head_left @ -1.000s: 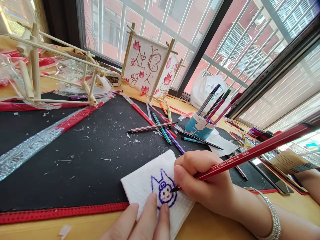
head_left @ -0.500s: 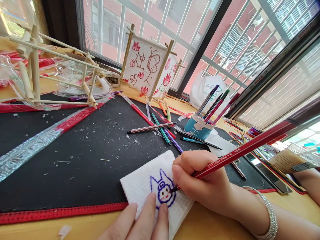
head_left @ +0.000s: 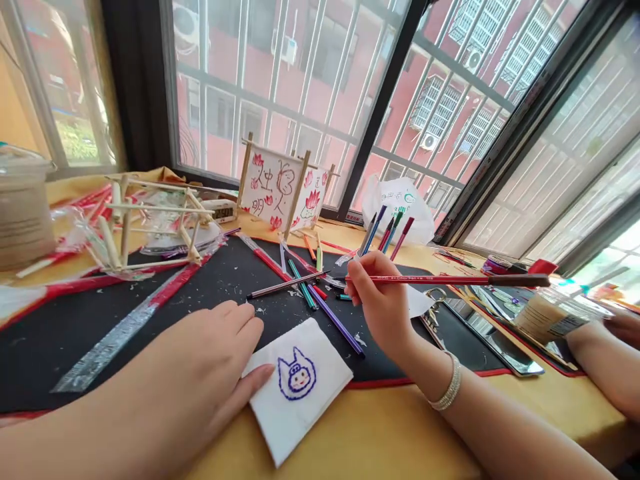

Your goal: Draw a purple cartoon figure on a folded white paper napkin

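A white paper napkin with a purple cat face drawn on it lies at the front edge of the black mat. My left hand lies flat with fingers spread, its fingertips on the napkin's left edge. My right hand is lifted above the mat, fingers pinched round a red colour pen that points left and lies nearly level. A silver bracelet sits on my right wrist.
Loose colour pens lie on the mat, more stand in a blue cup behind my right hand. A painted paper lantern and a bamboo stick frame stand near the window. Another person's arm rests at the right, beside a phone.
My right hand lifted the red pen off the drawing and moved up and away. My left hand slid left to the napkin's edge. The view pulled back and up.
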`<action>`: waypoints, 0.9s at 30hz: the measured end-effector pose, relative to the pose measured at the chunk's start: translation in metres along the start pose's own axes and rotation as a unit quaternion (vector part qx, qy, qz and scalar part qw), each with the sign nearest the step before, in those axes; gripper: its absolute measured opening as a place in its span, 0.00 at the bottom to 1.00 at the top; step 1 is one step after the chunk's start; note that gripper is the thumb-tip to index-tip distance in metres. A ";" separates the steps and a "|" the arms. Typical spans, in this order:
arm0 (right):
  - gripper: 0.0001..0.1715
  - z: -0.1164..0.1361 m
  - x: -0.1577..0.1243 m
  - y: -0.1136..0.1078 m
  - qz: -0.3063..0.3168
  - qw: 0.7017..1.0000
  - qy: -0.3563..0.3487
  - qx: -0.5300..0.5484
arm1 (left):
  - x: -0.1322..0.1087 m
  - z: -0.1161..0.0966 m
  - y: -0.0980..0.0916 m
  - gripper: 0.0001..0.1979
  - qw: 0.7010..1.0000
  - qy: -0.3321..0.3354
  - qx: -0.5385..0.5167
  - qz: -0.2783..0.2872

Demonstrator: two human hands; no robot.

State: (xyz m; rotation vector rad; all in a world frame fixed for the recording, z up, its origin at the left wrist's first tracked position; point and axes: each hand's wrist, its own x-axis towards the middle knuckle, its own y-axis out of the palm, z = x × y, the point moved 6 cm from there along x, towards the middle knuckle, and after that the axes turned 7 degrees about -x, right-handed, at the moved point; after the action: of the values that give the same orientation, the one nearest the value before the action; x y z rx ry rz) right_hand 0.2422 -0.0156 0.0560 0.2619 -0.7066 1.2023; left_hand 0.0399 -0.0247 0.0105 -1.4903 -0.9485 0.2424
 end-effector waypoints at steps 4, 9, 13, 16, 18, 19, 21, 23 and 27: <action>0.19 0.007 0.003 -0.004 -0.015 1.000 -0.012 0.007 | 0.008 -0.001 0.001 0.20 0.988 -0.059 -0.091 0.113; 0.20 0.015 0.000 0.002 0.013 1.000 -0.015 0.020 | 0.005 0.002 0.004 0.11 0.977 -0.079 -0.154 0.122; 0.21 0.019 -0.008 0.008 0.048 0.998 0.008 0.034 | 0.002 -0.002 0.004 0.12 0.969 -0.088 -0.192 0.127; 0.24 0.020 -0.023 0.022 0.127 0.989 0.045 0.059 | 0.001 -0.009 0.003 0.15 0.966 -0.073 -0.207 0.140; 0.24 0.022 -0.035 0.031 0.179 0.981 0.050 0.048 | 0.000 -0.013 0.003 0.15 0.964 -0.065 -0.211 0.147; 0.24 0.023 -0.041 0.036 0.204 0.977 0.045 0.035 | 0.000 -0.014 0.003 0.15 0.963 -0.063 -0.213 0.149; 0.22 0.022 -0.049 0.044 0.251 0.967 0.039 0.002 | -0.001 -0.015 0.004 0.15 0.963 -0.063 -0.216 0.148; 0.21 0.020 -0.052 0.049 0.276 0.960 0.026 -0.030 | -0.002 -0.015 0.003 0.14 0.962 -0.073 -0.227 0.132; 0.21 0.016 -0.053 0.051 0.294 0.954 -0.026 -0.051 | -0.006 -0.012 0.006 0.11 0.961 -0.096 -0.251 0.069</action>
State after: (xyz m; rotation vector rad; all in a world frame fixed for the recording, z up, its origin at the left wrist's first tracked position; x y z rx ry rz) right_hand 0.1798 -0.0457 0.0260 -0.0128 -0.9262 1.7210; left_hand 0.0460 -0.0366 0.0047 -2.0330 -1.1152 0.2627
